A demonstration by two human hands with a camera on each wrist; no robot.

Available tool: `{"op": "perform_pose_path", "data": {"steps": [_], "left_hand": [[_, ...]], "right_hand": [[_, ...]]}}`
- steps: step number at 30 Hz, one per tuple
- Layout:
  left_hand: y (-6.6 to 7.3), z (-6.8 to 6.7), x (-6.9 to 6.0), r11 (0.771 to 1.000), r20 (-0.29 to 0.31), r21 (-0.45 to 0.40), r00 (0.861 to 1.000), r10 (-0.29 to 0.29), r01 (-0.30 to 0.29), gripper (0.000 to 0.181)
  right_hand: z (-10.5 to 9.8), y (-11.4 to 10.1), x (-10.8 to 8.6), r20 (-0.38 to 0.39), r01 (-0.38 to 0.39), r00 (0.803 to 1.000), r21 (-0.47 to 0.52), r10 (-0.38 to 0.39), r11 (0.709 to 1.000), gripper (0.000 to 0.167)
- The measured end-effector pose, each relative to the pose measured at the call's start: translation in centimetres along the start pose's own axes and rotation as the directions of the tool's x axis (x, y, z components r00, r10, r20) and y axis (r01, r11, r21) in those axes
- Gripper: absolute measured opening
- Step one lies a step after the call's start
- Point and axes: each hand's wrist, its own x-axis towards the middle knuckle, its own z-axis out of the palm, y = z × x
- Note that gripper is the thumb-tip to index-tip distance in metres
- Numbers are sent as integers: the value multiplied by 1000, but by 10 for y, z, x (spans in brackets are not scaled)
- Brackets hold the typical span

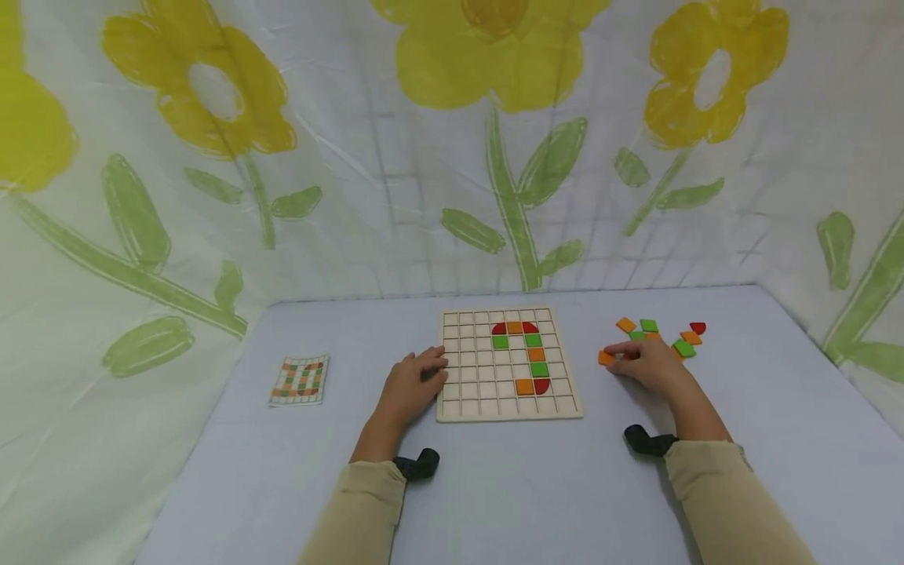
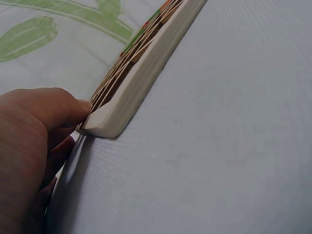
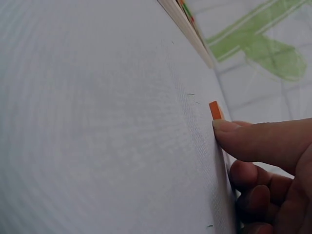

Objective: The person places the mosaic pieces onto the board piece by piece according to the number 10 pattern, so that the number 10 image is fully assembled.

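Observation:
A pale wooden grid board (image 1: 468, 404) lies in the middle of the table, with orange and green square tiles and red rounded tiles set in its cells. My left hand (image 1: 413, 384) rests against the board's left edge. In the left wrist view, the thumb (image 2: 68, 108) touches the edge near a corner. To the right of the board, my right hand (image 1: 646, 365) pinches an orange square tile (image 1: 605, 358) between thumb and finger, at the table top. The right wrist view shows the orange tile (image 3: 215, 110) sticking out beyond the thumb tip (image 3: 229, 134).
Loose tiles lie around my right hand: an orange tile (image 1: 625, 324), a green tile (image 1: 683, 348), a red rounded tile (image 1: 698, 327) and several others, partly hidden. A pattern card (image 1: 300, 381) lies at the left. A flower-printed white curtain (image 1: 339, 235) hangs behind the table.

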Motion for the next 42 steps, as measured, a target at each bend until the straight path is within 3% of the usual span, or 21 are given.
{"op": "perform_pose_path", "data": {"steps": [10, 27, 35, 39, 42], "left_hand": [[2, 0, -1, 1000, -2, 7, 1000, -11, 11, 27], [3, 1, -1, 1000, -5, -7, 1000, -10, 10, 27], [3, -2, -2, 1000, 1, -22, 1000, 2, -2, 27], [4, -2, -2, 1000, 2, -18, 1000, 12, -12, 27], [3, -1, -2, 1000, -4, 0, 1000, 8, -8, 27]], "right_hand": [[3, 2, 1, -18, 79, 997, -22, -79, 997, 38], [6, 4, 0, -41, 31, 999, 4, -31, 1000, 43], [9, 3, 3, -82, 71, 994, -34, -74, 997, 41], [10, -6, 3, -98, 79, 992, 11, -78, 997, 42], [15, -22, 5, -112, 128, 986, 37, -123, 991, 39]]}}
